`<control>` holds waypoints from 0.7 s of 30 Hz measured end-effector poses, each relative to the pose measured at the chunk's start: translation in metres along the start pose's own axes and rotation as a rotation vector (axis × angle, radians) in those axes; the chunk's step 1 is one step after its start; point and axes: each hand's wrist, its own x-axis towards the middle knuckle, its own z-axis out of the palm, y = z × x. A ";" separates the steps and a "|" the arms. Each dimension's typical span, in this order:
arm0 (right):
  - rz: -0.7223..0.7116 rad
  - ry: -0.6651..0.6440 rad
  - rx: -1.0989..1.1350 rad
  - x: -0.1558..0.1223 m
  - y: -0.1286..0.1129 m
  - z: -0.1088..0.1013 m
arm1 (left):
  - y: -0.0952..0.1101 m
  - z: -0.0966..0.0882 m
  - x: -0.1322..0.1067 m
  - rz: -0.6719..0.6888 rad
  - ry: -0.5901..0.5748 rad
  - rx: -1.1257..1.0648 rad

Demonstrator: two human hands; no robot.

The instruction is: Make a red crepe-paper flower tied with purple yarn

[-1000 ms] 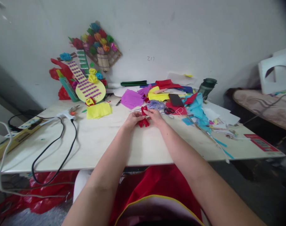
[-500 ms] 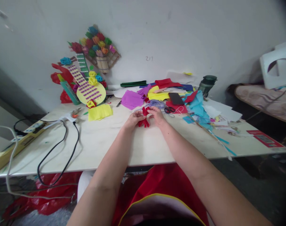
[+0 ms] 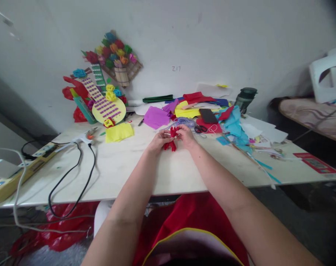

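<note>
Between my two hands, just above the middle of the table (image 3: 123,170), is a piece of pleated red crepe paper (image 3: 172,145), pinched at its waist so that its folded ends fan out. My left hand (image 3: 160,141) grips it from the left, thumb across the middle. From the right, my right hand (image 3: 185,136) holds it with closed fingertips. Part of the paper is hidden behind the fingers. Beyond the right hand lie black-handled scissors (image 3: 200,129) and a tangle of pale purple cord (image 3: 184,121).
A glue gun (image 3: 85,137) with a looped black cable and a yellow power strip (image 3: 43,159) occupy the left. Behind stand a paper guitar (image 3: 108,111) and a glue bottle (image 3: 85,109). Coloured paper, a phone (image 3: 208,115) and a dark bottle (image 3: 244,99) line the back right.
The view has shifted slightly, so everything sits a little further right. Both hands keep hold of the red paper, whose upper folds look narrower and more bunched.
</note>
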 end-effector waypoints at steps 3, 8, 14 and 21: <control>0.003 -0.028 0.017 -0.001 0.000 -0.001 | 0.000 0.001 0.001 0.012 0.047 -0.036; -0.014 -0.068 0.012 -0.001 -0.001 -0.002 | 0.003 0.001 0.001 0.025 0.046 -0.066; -0.005 -0.043 -0.033 0.001 0.000 -0.002 | 0.005 0.001 -0.001 0.000 0.053 -0.014; -0.005 -0.044 -0.037 0.003 0.001 -0.005 | 0.005 -0.001 0.001 0.021 0.137 -0.010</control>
